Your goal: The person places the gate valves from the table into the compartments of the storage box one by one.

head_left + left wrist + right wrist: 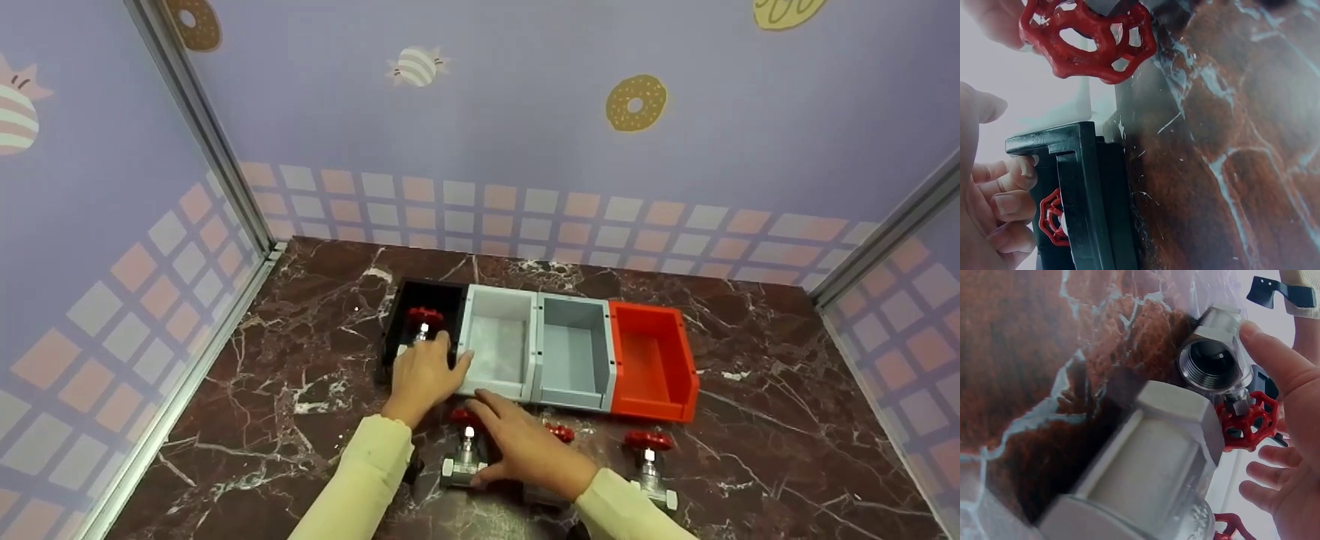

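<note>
In the head view my left hand reaches over the front of the black bin. A valve with a red handwheel lies inside that bin, just beyond the fingertips. The left wrist view shows the left fingers loosely bent at the bin's rim, apart from the red handwheel. My right hand is spread beside a metal valve on the table. Its thumb is at the valve body, possibly touching; the other fingers extend past the red handwheel, not curled round it.
White, grey and orange-red bins adjoin the black one in a row. Another valve stands at right; one more red handwheel shows behind my right hand. Patterned walls enclose the marble table.
</note>
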Available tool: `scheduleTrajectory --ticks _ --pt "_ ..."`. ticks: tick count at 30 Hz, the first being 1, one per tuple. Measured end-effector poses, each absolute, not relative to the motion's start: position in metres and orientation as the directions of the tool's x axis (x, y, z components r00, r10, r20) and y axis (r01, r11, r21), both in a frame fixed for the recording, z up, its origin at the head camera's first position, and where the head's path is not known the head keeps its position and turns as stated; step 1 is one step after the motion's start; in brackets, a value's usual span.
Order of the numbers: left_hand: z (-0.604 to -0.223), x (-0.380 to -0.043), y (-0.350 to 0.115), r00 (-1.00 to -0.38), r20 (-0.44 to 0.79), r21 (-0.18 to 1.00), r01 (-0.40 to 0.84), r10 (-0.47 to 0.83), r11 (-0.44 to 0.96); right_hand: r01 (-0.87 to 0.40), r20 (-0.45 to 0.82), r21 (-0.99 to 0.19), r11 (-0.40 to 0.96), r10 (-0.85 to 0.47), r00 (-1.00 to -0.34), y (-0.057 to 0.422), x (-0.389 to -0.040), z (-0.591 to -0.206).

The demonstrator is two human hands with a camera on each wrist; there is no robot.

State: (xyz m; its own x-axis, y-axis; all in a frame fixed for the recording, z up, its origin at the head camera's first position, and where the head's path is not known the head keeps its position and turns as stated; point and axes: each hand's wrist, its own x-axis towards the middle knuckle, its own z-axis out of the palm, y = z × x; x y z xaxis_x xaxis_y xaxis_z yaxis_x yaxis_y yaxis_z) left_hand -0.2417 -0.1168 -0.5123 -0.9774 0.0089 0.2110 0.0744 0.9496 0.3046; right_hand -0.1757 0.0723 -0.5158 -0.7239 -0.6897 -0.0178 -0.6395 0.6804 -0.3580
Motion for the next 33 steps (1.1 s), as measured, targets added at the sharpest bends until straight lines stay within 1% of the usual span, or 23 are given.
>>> scheduleTrajectory --ticks 4,8,17,27,33 --pt "-0.512 -0.243 -0.115 -0.981 0.193 0.296 0.052 -0.006 0.954 -0.668 0.003 -0.360 0.651 -0.716 -0.698 0.072 -0.172 -0.518" --pt "-0.513 -0.243 -0.114 -0.982 0.189 0.302 0.037 -0.022 0.953 -0.695 0.013 -0.331 0.639 -0.733 -0.680 0.070 -0.168 -0.521" --pt "-0.515 -0.244 -0.110 -0.975 0.217 0.296 0.023 -0.044 0.955 -0.722 0.004 -0.202 0.662 -0.736 -0.677 0.065 -0.161 -0.527" --pt "-0.510 -0.242 -0.106 -0.985 0.171 0.278 0.012 -0.037 0.961 -0.738 0.009 -0.124 0.663 -0.743 -0.669 0.059 -0.160 -0.530" --pt "-0.507 -0.242 -0.104 -0.987 0.159 0.275 0.022 -0.023 0.961 -0.740 0.031 -0.127 0.660 -0.743 -0.668 0.057 -0.159 -0.530"
